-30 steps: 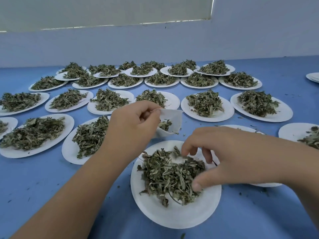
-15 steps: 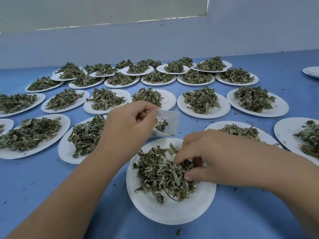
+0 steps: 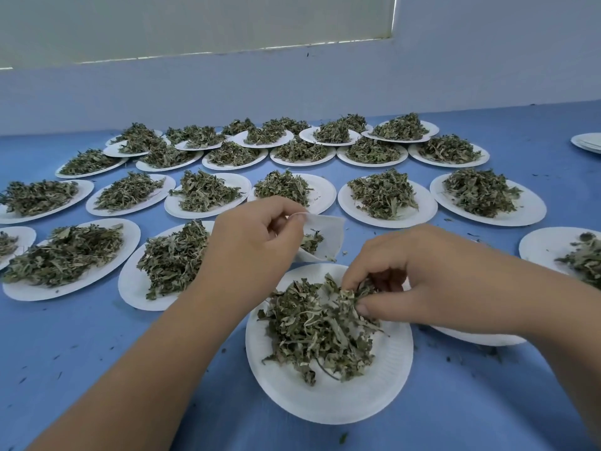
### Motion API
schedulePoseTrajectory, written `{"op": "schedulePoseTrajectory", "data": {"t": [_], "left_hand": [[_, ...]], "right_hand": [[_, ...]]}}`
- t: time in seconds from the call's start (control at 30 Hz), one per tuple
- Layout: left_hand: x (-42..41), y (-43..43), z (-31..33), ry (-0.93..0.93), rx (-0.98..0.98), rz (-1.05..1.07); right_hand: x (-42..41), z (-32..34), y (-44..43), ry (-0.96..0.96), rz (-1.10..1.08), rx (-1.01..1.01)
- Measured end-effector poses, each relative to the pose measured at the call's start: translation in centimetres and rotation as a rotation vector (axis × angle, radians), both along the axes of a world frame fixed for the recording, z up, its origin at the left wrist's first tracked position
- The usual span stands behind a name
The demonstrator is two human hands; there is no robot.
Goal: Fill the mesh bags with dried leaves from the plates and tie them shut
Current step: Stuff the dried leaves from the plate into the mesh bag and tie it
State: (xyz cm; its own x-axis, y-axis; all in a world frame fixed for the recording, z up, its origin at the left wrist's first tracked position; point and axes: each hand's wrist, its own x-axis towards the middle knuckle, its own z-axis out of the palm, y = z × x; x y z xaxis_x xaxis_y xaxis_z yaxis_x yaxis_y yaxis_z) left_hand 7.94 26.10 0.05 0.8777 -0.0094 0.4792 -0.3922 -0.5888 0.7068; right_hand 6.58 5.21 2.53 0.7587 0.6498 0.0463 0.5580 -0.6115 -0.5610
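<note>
Your left hand (image 3: pixel 250 245) pinches the rim of the mesh bag (image 3: pixel 328 236), its mouth held open just beyond the far edge of the near plate (image 3: pixel 328 398), with a few leaves inside. Your right hand (image 3: pixel 406 275) pinches a tuft at the far right of the dried leaves (image 3: pixel 318 333) heaped on that plate. Loaded plates (image 3: pixel 426 206) crowd the counter (image 3: pixel 81 353) to the left and far side, rims close or overlapping. Bare counter lies near left and near right, flecked with leaf crumbs (image 3: pixel 342 437). Empty plates (image 3: pixel 588 143) sit stacked at the far right edge.
</note>
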Motion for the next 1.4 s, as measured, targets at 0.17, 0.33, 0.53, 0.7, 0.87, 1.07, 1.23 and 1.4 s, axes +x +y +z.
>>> {"op": "schedulePoseTrajectory", "data": {"t": [0.17, 0.33, 0.53, 0.7, 0.87, 1.07, 1.23, 1.4], "left_hand": [[-0.1, 0.0, -0.1, -0.013, 0.028, -0.017], [-0.1, 0.0, -0.2, -0.088, 0.16, 0.005], [-0.2, -0.4, -0.3, -0.109, 0.153, -0.016], [-0.4, -0.7, -0.3, -0.116, 0.163, -0.031], [-0.6, -1.0, -0.1, -0.133, 0.2, -0.034], [-0.8, -1.1, 0.0, -0.136, 0.199, -0.047], [-1.1, -1.4, 0.1, -0.121, 0.189, -0.069], [-1.1, -1.5, 0.0, -0.097, 0.17, -0.057]], "right_hand": [[0.1, 0.7, -0.4, 0.026, -0.028, 0.16], [0.0, 0.8, 0.3, -0.065, -0.12, 0.376], [-0.3, -0.3, 1.8, -0.205, -0.235, 0.379], [-0.3, -0.6, 2.1, -0.236, -0.295, 0.28], [-0.2, -0.9, 2.4, -0.248, -0.367, 0.245], [-0.1, -1.3, 3.0, -0.376, -0.352, 0.124], [-0.1, -1.7, 3.3, -0.456, -0.404, 0.159], [-0.2, -1.8, 3.1, -0.492, -0.385, 0.176]]}}
